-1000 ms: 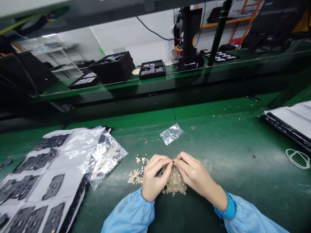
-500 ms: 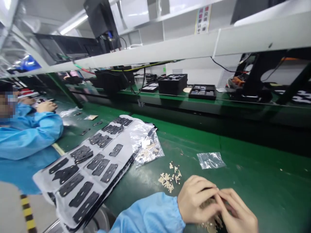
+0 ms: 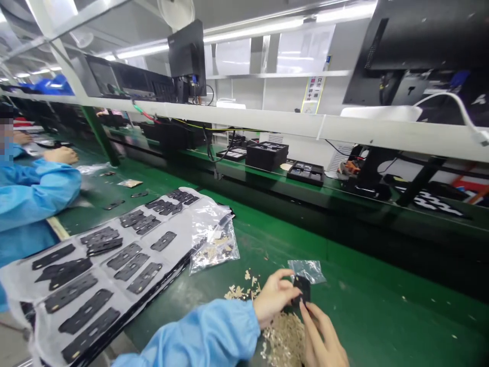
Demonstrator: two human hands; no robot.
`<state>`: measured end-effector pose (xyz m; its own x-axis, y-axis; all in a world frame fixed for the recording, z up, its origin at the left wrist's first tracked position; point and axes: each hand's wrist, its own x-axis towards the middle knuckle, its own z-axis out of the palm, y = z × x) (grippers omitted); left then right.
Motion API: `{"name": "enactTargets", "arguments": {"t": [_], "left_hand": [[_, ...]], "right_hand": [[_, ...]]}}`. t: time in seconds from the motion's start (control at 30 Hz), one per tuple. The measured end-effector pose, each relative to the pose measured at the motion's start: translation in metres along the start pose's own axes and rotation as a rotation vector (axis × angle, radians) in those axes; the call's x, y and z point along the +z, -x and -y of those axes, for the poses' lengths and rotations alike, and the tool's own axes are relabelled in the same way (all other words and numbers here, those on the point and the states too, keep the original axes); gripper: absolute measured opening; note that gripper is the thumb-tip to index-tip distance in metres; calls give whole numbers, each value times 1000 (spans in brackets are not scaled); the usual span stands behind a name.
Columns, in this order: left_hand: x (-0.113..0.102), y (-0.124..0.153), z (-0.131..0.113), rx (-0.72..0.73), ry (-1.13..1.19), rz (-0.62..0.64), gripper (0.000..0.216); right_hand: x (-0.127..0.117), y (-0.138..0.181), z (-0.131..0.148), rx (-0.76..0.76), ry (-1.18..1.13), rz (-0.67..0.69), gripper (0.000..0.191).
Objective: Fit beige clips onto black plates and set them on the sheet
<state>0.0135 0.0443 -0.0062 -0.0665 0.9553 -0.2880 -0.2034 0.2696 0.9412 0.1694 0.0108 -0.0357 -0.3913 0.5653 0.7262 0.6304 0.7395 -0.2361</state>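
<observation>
My left hand (image 3: pixel 275 296) pinches a small flat black plate (image 3: pixel 301 288) between thumb and fingers, holding it tilted above the table. Fingertips of my right hand (image 3: pixel 323 334) close on the plate's lower edge; whether a smaller piece is between them I cannot tell. Under both hands lies a heap of tiny beige pieces (image 3: pixel 284 336), partly covered by the right hand. A smaller scatter of beige bits (image 3: pixel 237 292) is left of my left hand. Just behind the plate is a clear plastic bag (image 3: pixel 314 271).
To the left, a white-lined tray (image 3: pixel 101 278) bears many black plates (image 3: pixel 132 266). A clear bag with beige pieces (image 3: pixel 216 248) overlaps its edge. A co-worker's blue sleeve (image 3: pixel 49 186) reaches in at far left. Black trays (image 3: pixel 305 172) stand on the rear shelf.
My view has tilted up and turned to the right. My hands have spread slightly apart, and the black plate and the beige heap now show between and below them.
</observation>
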Motion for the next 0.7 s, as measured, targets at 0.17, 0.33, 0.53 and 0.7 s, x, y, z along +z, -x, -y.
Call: {"name": "enactTargets", "arguments": {"t": [0.17,0.33,0.53,0.7], "left_hand": [[-5,-89,-38,88,-241,-94,31],[-1,-137,-67,241,-514,-202,32],[-7,-101,-49,493,-772,-236,30],[-88,-11,-47,626,-904,-320,25]], "right_hand": [[-11,-13,5,75,165,-35,46],[-9,-12,-3,86,143,-30,33],[-20,-24,10,185,-139,-98,27],[-74,-41,49,437,-784,-86,17]]}}
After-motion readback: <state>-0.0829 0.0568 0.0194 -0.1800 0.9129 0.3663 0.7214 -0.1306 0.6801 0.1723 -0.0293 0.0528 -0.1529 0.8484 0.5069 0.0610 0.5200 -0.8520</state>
